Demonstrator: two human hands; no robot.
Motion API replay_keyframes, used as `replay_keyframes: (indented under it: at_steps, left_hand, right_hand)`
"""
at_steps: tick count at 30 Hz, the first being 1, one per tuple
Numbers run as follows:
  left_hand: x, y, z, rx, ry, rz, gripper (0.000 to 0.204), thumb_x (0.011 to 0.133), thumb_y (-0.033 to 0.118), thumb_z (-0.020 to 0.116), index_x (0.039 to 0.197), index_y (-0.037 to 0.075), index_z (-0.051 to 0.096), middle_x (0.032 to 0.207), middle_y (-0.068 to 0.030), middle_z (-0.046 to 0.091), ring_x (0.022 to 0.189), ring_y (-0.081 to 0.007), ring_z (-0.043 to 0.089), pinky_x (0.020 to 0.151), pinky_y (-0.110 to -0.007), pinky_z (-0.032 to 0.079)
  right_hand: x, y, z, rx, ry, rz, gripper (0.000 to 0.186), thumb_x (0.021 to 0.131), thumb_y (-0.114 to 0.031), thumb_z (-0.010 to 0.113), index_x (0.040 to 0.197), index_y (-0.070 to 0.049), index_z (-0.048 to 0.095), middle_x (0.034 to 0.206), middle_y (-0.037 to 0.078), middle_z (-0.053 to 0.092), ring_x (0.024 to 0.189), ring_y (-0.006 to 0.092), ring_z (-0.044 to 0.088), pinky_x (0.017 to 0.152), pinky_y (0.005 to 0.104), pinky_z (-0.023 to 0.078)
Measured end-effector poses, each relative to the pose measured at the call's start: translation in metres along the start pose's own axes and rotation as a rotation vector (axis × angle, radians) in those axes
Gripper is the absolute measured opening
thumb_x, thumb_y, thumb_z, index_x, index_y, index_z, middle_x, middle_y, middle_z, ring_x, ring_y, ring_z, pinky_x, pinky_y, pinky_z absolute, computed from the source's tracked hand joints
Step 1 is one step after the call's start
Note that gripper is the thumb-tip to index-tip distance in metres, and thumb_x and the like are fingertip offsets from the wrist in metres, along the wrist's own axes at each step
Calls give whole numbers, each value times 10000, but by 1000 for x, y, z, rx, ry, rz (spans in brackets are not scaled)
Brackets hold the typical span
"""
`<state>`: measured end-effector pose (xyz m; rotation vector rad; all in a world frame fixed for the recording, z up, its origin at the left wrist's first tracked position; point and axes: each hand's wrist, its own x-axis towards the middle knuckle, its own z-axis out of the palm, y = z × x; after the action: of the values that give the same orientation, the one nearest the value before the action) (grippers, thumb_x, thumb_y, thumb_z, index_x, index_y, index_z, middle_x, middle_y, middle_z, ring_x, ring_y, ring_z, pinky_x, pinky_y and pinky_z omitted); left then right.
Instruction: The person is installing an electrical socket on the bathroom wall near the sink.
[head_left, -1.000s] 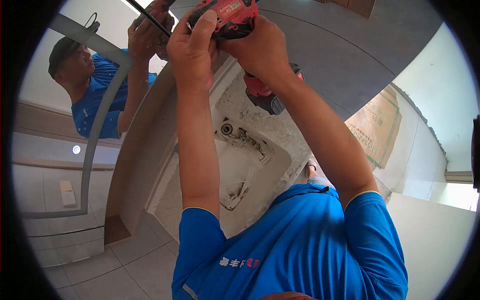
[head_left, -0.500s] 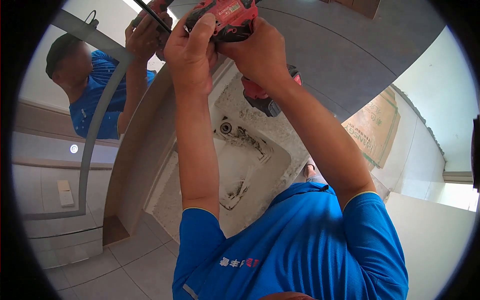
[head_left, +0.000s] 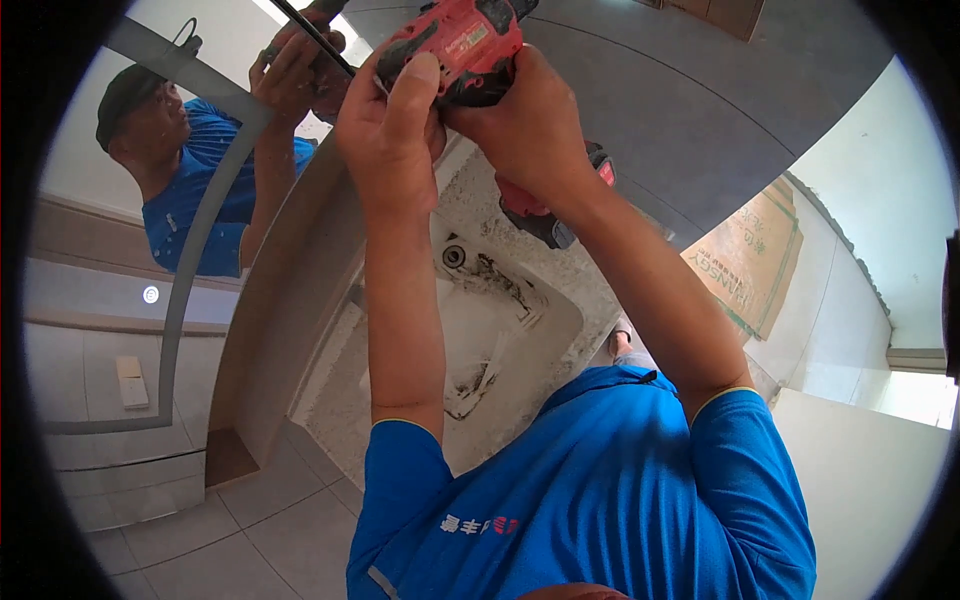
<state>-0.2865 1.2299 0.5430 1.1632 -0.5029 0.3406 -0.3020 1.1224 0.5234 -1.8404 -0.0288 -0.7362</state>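
My left hand [head_left: 395,140] is closed on the body of a red and black power drill [head_left: 465,50] at the top centre, its thumb lying along the casing. My right hand [head_left: 525,135] is wrapped round the same drill; the battery end [head_left: 540,225] shows below it. Directly under my arms is a pale sink basin [head_left: 465,370] smeared with dark marks, with a drain fitting [head_left: 454,256]. To the left, a mirror [head_left: 110,370] reflects me and the raised tool. What the drill's tip touches is hidden.
A curved brown shelf or frame [head_left: 250,350] runs beside the mirror. Grey tiles [head_left: 680,110] fill the top right. A cardboard sheet [head_left: 750,255] rests against pale tiles at the right, near a foot [head_left: 620,340]. Grey floor tiles [head_left: 280,530] show at the lower left.
The drill and both my hands have shifted slightly down and to the right, with my grip on it much the same.
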Motion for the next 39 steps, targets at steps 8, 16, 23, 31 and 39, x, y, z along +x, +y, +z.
replay_keyframes:
  at_steps: [8,16,23,31,39]
  left_hand:
    - [-22,2,4,-52,-15,-46,381,860,204,670,1168,1,577,826,27,598,539,5,425,433,-156,284]
    - [-22,-2,27,-86,-109,-71,454,836,183,723,1210,-16,559,878,13,612,582,8,456,451,-150,310]
    - [-20,-9,30,-86,-111,-60,473,838,184,739,1218,-27,552,924,3,622,643,0,496,478,-145,340]
    - [-18,-11,30,-120,-132,-14,434,850,121,722,1209,-51,550,1011,-35,632,831,-53,578,713,-184,476]
    - [-15,1,39,46,-118,-17,364,875,181,682,1170,-12,591,784,49,593,498,34,388,409,-140,245]
  right_hand:
    - [-14,4,-23,43,-78,-38,487,672,-161,795,1044,31,548,956,150,680,887,255,680,803,340,521]
    - [-12,-1,-54,-26,-25,6,466,650,-187,783,997,38,566,926,211,664,894,370,657,795,404,511]
    - [-8,10,-52,89,-36,23,448,640,-176,779,977,40,578,935,203,667,887,363,658,797,399,511]
    - [-10,10,-52,18,-26,28,456,644,-206,793,981,23,588,909,190,680,877,346,670,792,379,514]
    - [-5,10,-54,115,-44,47,401,637,-204,793,928,14,623,857,170,694,820,302,690,758,355,523]
